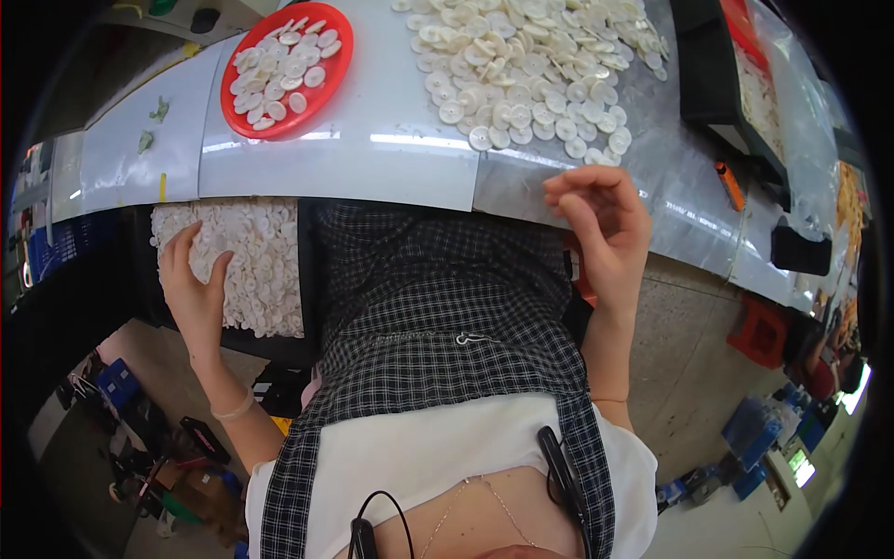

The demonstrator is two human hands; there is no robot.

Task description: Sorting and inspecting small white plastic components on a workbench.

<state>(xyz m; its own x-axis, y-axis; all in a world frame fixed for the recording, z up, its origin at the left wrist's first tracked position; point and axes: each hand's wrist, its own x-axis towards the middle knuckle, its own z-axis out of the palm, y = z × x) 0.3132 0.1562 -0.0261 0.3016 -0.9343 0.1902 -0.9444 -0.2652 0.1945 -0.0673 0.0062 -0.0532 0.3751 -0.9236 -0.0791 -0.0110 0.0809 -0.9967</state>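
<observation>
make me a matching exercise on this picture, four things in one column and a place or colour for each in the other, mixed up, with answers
1. left hand
2. round dish
3. right hand
4. small tool by the black box

A. nearest the loose white pile
B. orange
C. over the bin of white discs
D. red

Pairs: 1-C, 2-D, 3-A, 4-B

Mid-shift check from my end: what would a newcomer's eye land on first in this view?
Probably the big spread of white discs at the top, right of centre, and the bright red dish of similar discs to its left. Next, the dark box of small white pieces at the left, with the left hand over it; the right hand is by the table edge, below the spread.
</observation>
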